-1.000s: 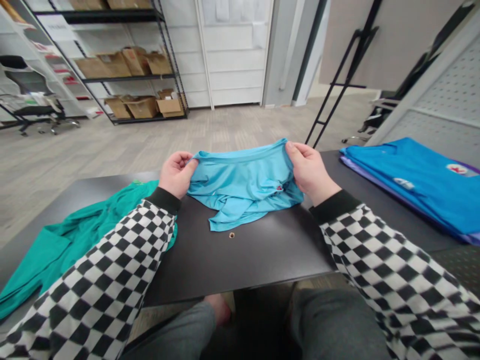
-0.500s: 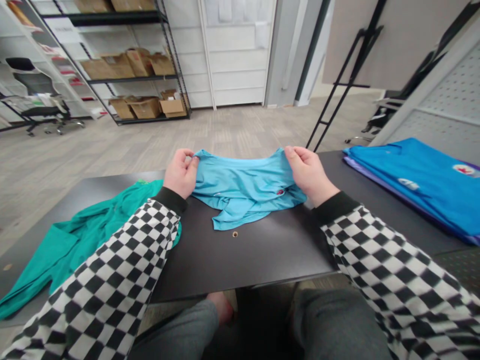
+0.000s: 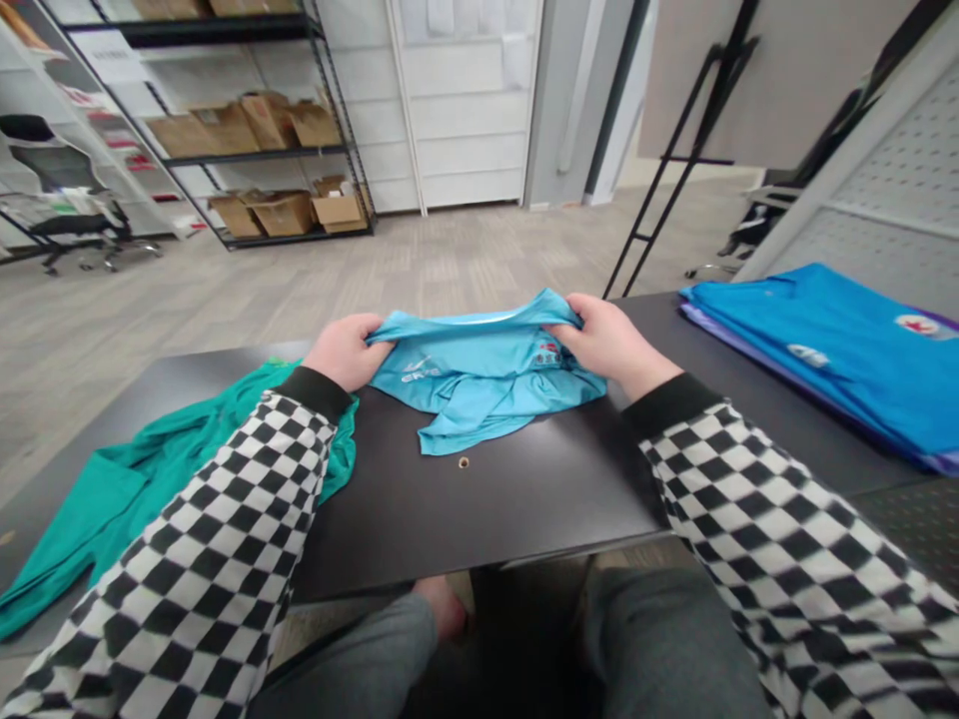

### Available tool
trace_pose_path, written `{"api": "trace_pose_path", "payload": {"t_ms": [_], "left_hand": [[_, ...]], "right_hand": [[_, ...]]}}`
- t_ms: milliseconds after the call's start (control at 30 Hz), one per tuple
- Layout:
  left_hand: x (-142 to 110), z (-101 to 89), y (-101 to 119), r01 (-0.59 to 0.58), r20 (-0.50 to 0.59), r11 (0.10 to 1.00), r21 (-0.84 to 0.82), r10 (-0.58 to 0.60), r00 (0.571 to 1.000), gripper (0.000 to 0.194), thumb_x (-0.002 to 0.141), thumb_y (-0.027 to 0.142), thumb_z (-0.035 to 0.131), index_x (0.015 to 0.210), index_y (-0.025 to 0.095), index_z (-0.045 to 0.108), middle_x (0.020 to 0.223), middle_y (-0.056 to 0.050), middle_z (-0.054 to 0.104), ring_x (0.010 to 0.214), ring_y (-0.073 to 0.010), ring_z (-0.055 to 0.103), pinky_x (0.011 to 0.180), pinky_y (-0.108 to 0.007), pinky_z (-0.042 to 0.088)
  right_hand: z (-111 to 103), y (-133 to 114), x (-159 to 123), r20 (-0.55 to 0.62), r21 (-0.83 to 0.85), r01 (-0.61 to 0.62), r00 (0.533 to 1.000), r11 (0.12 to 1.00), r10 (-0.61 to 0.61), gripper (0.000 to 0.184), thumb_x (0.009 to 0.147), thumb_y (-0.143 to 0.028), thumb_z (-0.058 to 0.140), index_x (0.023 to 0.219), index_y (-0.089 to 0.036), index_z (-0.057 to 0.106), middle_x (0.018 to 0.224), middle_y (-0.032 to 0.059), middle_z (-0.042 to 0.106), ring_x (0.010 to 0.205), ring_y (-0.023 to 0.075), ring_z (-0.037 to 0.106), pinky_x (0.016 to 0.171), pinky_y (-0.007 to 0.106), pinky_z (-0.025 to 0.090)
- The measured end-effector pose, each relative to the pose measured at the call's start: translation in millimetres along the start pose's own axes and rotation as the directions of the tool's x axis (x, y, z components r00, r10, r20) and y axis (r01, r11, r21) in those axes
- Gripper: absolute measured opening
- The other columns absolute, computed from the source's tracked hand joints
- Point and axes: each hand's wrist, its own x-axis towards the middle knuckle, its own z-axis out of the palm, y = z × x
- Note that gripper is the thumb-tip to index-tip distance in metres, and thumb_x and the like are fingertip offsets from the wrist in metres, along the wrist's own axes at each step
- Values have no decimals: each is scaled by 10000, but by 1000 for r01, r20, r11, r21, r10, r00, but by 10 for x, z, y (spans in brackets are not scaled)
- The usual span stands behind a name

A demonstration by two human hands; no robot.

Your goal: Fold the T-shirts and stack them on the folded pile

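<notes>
A light blue T-shirt hangs partly raised between my two hands, its lower part bunched on the dark table. My left hand pinches its upper left edge, fingers closed on the cloth. At the upper right edge my right hand grips the fabric between thumb and fingers. White lettering shows on the shirt's left side and a small red mark with print on its right. Left of the shirt, partly behind my left forearm, lies a crumpled green garment.
Folded blue shirts, with a purple one beneath, lie stacked at the table's right. Beyond the table stand a black shelf rack with cardboard boxes, an office chair and a black stand. A pegboard panel rises at the right.
Both hands have turned the shirt's top edge over, and the white lettering and red print now show more clearly. My left hand has shifted slightly left and down.
</notes>
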Motion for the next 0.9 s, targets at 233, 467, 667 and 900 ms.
{"api": "trace_pose_path", "payload": {"t_ms": [233,467,667,900], "left_hand": [[-4,220,130,155,-98,774,-614,-270,958,298,836,524,751,828,238,666,674,9,574,611,-167,517,569,-276,441],[29,253,72,156,-178,810,-565,-304,936,420,874,585,809,791,250,569,621,39,486,550,-133,403,489,-255,312],[-46,119,76,77,-376,991,-108,-112,920,193,940,335,732,809,224,644,713,11,572,710,-176,503,641,-289,352],[-87,82,127,80,-274,991,-108,-107,956,452,977,397,655,605,234,458,599,7,376,620,-180,390,607,-327,262]], "right_hand": [[108,-29,31,-54,536,-55,994,842,99,510,853,-733,837,1063,-287,705,940,22,742,858,250,667,755,361,569],[59,-99,-23,-81,346,-50,993,937,83,513,880,-755,799,974,-252,778,856,46,751,834,282,674,685,368,536],[-17,-66,-18,-181,111,-46,981,993,65,494,938,-700,756,816,-222,765,725,41,691,771,274,662,663,363,494],[-78,-44,-51,121,276,-59,992,959,26,582,861,-800,811,954,-226,848,821,36,794,784,292,727,667,380,566]]}}
